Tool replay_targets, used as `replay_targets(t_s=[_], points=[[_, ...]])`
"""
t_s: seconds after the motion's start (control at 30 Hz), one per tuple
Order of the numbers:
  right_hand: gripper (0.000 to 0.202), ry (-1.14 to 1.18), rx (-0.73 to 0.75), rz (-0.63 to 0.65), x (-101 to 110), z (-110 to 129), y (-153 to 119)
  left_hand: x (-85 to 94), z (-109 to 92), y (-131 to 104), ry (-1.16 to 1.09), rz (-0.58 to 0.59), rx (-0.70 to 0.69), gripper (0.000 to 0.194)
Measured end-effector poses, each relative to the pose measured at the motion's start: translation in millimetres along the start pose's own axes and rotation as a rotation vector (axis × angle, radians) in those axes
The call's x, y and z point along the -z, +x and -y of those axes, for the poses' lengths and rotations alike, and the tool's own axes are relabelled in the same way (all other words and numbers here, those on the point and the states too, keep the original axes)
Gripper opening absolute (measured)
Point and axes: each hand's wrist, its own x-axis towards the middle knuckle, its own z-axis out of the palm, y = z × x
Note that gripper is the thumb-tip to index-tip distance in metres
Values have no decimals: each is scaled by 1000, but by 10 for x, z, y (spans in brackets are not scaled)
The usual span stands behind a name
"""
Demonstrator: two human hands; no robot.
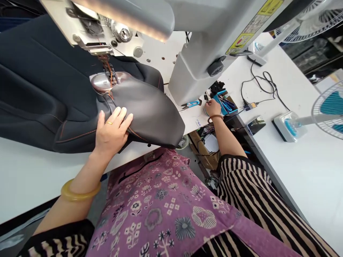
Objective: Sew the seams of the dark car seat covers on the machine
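Black leather-like material [152, 110] with orange stitching lies under the needle area of a sewing machine [107, 67]. Spread flat on its seam is my left hand [112, 132], fingers apart, a ring on one finger. My right hand [213, 108] is at the right of the machine's base, beside a blue tray [227, 103] of tools. Its fingers are bent together around something too small to make out. Blue-handled thread snips [191, 104] lie just left of that hand.
The machine's column [187, 75] stands between the material and the tray. White fans [288, 125] and a cable [270, 84] are on the right table. Below the table edge sits a cardboard box [210, 160] of odds and ends.
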Motion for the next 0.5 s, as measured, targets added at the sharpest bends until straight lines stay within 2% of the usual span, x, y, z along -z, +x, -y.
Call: replay_targets(t_s=[0.07, 0.13, 0.2, 0.3, 0.4, 0.5], points=[[33, -17, 22, -1, 1, 116, 99, 23, -2, 7, 6, 10, -2, 41], [39, -35, 119, -5, 3, 236, 70, 55, -12, 11, 16, 29, -8, 40], [42, -40, 302, 38, 4, 312, -60, 84, -39, 19, 33, 47, -14, 39], [40, -33, 573, 140, -17, 304, -253, 96, -86, 53, 62, 44, 9, 39], [37, -48, 640, 136, -77, 243, -285, 68, -90, 98, 109, 35, 29, 41], [33, -35, 637, 81, -137, 206, -271, 40, -59, 116, 148, 58, -6, 40]])
